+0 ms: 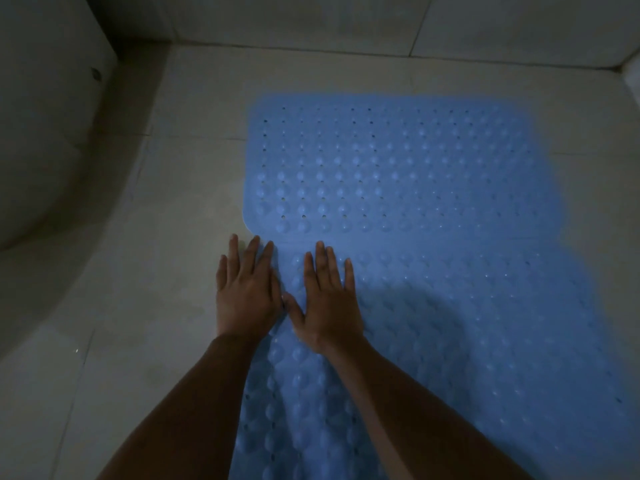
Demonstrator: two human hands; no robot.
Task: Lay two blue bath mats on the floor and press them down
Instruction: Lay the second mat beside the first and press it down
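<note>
We are pressing both hands, left hand point(246, 296) and right hand point(329, 299), flat and fingers straight, onto the near mat point(450, 341) by its 12 o'clock seam with the far mat point(398, 168), likely seating the suckers on the floor point(138, 271).

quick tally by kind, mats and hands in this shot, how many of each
blue bath mats: 2, far mat and near mat
hands: 2, left hand and right hand, both flat at the near mat's corner
total: 4
</note>
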